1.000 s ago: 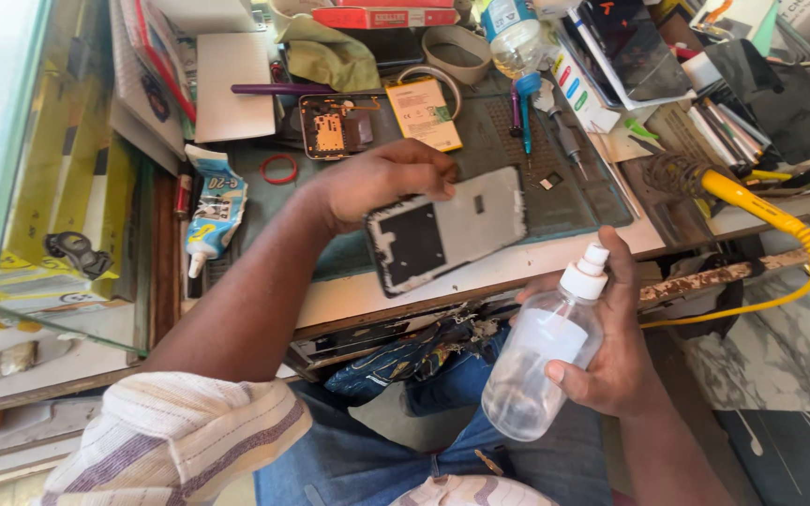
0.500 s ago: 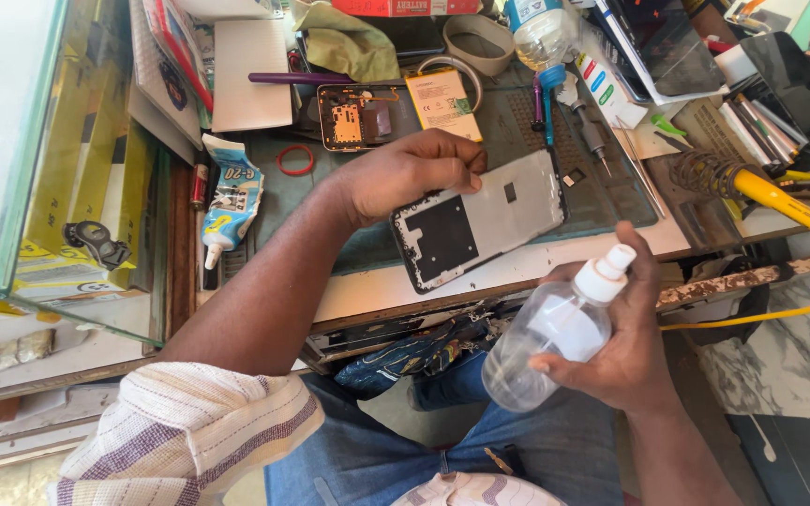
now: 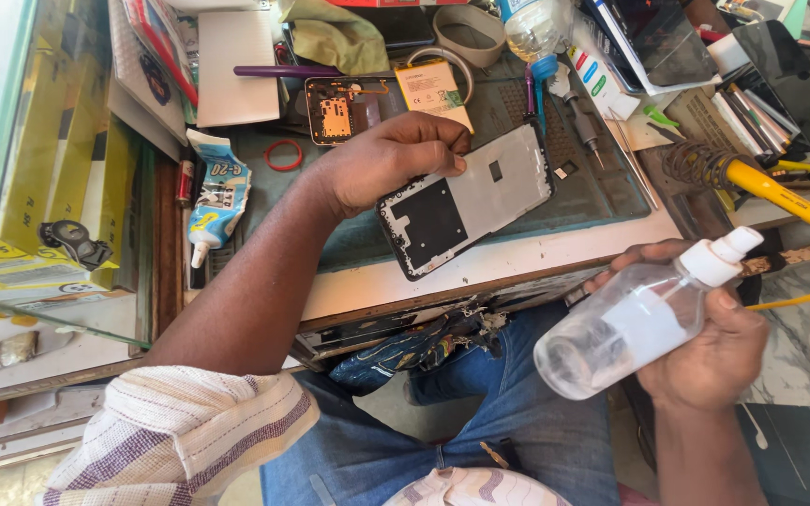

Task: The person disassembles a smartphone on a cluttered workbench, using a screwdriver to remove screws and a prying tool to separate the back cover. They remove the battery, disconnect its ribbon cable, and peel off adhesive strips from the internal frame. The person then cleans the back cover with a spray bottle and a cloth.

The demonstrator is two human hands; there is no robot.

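Seen from above at a cluttered bench [image 3: 517, 267], our left hand [image 3: 382, 169] pinched the upper edge of a phone frame [image 3: 466, 201], tilted just over the bench's green mat [image 3: 555, 178]. It looked thin, light and easily bent (best held by its rim). Our right hand [image 3: 705, 351] clasped a clear spray bottle [image 3: 625, 323] over our lap; it seemed light and smooth.

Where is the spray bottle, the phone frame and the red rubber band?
spray bottle [image 3: 616, 333], head view, clear body
phone frame [image 3: 466, 200], head view, middle of plate
red rubber band [image 3: 284, 155], head view, ring's edge
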